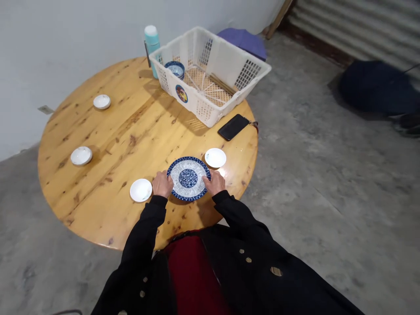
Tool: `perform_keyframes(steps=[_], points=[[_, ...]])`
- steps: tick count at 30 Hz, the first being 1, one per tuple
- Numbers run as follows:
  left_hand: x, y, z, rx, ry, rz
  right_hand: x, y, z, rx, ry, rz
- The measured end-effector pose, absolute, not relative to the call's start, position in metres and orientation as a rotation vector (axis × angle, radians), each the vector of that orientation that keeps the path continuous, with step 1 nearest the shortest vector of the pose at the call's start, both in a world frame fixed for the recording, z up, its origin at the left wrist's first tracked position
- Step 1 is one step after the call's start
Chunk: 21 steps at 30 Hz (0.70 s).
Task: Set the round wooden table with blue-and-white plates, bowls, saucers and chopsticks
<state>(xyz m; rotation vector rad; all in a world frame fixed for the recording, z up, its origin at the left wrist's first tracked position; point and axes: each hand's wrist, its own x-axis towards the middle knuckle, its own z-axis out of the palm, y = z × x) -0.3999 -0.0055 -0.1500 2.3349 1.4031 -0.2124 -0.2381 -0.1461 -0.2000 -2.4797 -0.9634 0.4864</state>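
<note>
A blue-and-white patterned plate [188, 178] is held level between my two hands, at the near side of the round table. My left hand [162, 183] grips its left rim, thumb on top. On the right rim, my right hand [215, 182] does the same. Whether the plate touches the tabletop I cannot tell. Just left of my left hand lies a small white dish [141, 190]. Another small white dish [215, 157] sits beyond my right hand, close to the plate's upper right edge.
The round wooden table [131, 144] carries a white plastic basket [210, 105] holding blue-rimmed bowls [175, 68] and chopsticks [223, 84]. A turquoise bottle [152, 50] stands behind it, a phone [233, 127] in front. Two white bowls [101, 102] [81, 155] are at left. A purple umbrella [244, 41] shows behind.
</note>
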Motion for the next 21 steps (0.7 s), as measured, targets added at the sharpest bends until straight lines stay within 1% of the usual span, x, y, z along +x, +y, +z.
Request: perform_keyframes(steps=[8, 21], points=[[-0.395, -0.007, -0.147, 2.33, 1.421, -0.202, -0.236, -0.147, -0.198, -2.497, -0.95, 0.501], [-0.394, -0.007, -0.158, 2.304, 1.456, -0.137, -0.234, -0.145, -0.192, -2.535, -0.896, 0.557]])
